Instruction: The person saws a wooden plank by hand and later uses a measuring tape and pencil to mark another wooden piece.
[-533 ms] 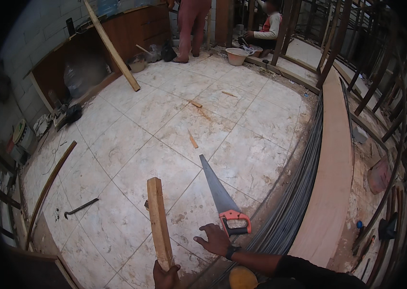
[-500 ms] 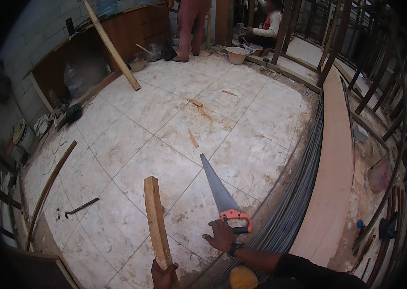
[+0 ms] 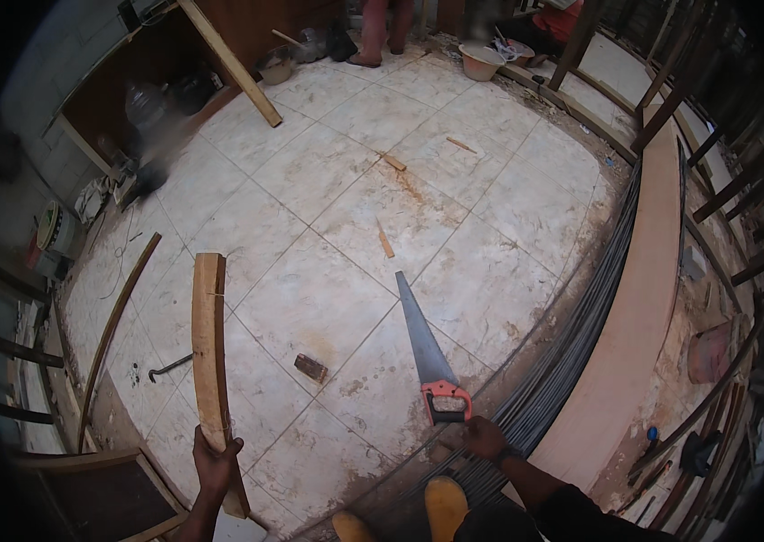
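A long wooden batten [image 3: 210, 334] is held upright-tilted in my left hand [image 3: 214, 462], whose fingers wrap round its lower part. On the tiles to its right lies a handsaw [image 3: 425, 339], blade pointing away, with an orange and black handle. My right hand [image 3: 486, 439] is beside the right end of that handle, its fingers bunched and partly hidden; whether they touch the saw is unclear. A short wooden block [image 3: 311, 368] rests on the floor between batten and saw. Behind the batten lies a dark hooked bar [image 3: 169, 365], partly covered.
A bundle of thin metal rods [image 3: 571, 334] and a wide pale board [image 3: 639, 307] run along the right. At the left lies a curved wooden strip [image 3: 120, 334]. A plank [image 3: 233, 63] leans at the back, near a person's legs [image 3: 384, 27] and a basin [image 3: 481, 63].
My left hand has swung the batten leftward, uncovering the short block. The right hand has shifted right, from over the saw's handle to beside it. The saw stays on the floor.
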The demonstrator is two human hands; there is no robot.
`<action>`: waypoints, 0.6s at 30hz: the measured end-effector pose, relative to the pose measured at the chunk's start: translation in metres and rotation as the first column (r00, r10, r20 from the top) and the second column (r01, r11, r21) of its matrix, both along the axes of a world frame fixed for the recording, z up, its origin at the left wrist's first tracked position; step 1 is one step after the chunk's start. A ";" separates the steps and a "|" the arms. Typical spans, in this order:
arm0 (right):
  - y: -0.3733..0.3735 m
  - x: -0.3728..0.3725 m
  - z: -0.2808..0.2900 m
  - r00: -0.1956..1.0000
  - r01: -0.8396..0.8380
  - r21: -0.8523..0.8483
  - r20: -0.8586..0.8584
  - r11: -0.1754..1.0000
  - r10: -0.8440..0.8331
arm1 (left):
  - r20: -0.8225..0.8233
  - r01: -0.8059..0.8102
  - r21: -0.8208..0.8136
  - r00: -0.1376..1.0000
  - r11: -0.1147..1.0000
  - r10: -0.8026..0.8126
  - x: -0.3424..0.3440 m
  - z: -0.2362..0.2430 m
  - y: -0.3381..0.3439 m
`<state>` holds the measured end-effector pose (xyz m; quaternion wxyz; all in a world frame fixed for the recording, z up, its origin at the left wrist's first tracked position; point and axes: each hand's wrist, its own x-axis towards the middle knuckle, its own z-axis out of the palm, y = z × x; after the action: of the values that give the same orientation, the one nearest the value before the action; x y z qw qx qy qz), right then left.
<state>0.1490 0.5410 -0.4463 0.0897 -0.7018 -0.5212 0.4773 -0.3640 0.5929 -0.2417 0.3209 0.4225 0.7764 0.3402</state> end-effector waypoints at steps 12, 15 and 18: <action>-0.237 0.148 0.323 0.985 0.131 -0.473 0.159 0.871 -0.062 | -0.286 0.000 -0.563 0.938 0.826 -0.195 0.051 0.263 -0.152; -0.256 0.185 0.383 0.969 0.103 -0.587 0.243 0.803 0.053 | -0.208 -0.007 -0.779 0.946 0.627 -0.248 0.104 0.312 -0.119; -0.191 0.209 0.443 0.951 0.214 -0.588 0.308 0.780 -0.029 | -0.149 0.028 -0.854 0.944 0.520 -0.295 0.137 0.358 -0.093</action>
<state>0.3575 0.3501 -0.0031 -0.1875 -0.7856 -0.2979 0.5089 -0.2273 0.4998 0.1159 0.4036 0.3294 0.8367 -0.1691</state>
